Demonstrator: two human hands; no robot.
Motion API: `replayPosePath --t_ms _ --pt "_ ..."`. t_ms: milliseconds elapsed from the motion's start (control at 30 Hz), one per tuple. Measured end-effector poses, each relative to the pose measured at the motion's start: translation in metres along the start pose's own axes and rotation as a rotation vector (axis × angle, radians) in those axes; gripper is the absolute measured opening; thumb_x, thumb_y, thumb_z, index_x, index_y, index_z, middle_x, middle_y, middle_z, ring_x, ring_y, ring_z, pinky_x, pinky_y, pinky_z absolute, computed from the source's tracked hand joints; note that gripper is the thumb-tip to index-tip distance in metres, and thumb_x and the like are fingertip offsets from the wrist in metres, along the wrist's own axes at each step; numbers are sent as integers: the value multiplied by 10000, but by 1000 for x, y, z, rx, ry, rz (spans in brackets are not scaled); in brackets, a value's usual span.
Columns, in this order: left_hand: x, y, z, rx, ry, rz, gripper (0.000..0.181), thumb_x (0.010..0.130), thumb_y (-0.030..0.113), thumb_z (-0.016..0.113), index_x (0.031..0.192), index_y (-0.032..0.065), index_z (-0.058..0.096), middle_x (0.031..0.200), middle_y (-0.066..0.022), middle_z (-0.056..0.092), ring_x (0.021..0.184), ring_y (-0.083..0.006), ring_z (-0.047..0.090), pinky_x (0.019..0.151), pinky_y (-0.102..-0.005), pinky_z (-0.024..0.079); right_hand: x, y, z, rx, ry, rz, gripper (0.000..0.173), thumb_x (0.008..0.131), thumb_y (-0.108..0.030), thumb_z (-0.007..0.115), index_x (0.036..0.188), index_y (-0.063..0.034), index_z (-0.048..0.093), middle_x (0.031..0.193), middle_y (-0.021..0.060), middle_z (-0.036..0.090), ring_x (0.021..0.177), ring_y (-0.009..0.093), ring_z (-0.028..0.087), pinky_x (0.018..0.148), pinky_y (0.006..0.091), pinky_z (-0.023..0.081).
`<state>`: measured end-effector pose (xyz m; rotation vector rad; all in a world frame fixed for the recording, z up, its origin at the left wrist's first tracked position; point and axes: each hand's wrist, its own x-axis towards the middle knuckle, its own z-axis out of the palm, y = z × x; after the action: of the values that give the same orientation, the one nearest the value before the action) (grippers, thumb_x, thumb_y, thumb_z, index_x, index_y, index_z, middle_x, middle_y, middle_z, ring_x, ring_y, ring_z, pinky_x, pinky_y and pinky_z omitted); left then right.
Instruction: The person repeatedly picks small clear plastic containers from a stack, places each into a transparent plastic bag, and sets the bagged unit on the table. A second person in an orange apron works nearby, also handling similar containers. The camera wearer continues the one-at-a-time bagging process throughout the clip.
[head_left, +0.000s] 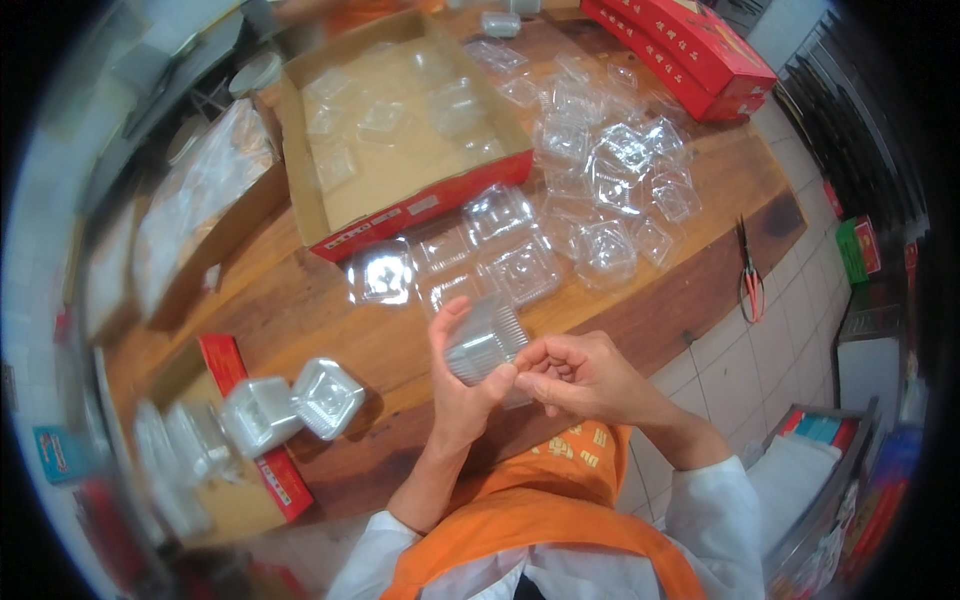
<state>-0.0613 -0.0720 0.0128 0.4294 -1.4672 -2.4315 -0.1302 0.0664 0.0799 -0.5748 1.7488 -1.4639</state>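
A stack of nested clear plastic trays (487, 341) is gripped in my left hand (465, 390), above the near edge of the wooden table. My right hand (574, 379) pinches at the near corner of the stack, its thumb and forefinger beside my left thumb; what lies between those fingertips is too small to tell. Just beyond the stack, several clear plastic trays (519, 266) lie in rows on the wood. A looser heap of clear plastic pieces (615, 172) spreads to the right of them.
An open cardboard box (420, 214) holds a few clear trays. At left, stacked trays (259, 416) fill a smaller red-edged box (221, 364). Scissors with red handles (750, 289) lie at the table's right edge. Red printed boxes (697, 56) stand at the far right, a foil-covered carton (210, 202) at far left.
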Motion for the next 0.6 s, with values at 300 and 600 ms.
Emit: replayPosePath --t_ms 300,600 --pt "-2 5 6 46 -32 42 714 632 145 674 1233 61 298 1109 -108 414 976 -178 465 824 -307 420 -4 -2 1 25 0 12 138 815 -28 512 933 24 561 682 15 580 544 37 528 467 171 415" --pt "-4 8 10 137 -58 60 696 620 112 656 1220 52 309 1087 -105 433 960 -170 474 801 -295 433 -6 2 1 53 57 36 64 789 -19 524 828 25 550 640 9 566 530 31 521 453 167 408"
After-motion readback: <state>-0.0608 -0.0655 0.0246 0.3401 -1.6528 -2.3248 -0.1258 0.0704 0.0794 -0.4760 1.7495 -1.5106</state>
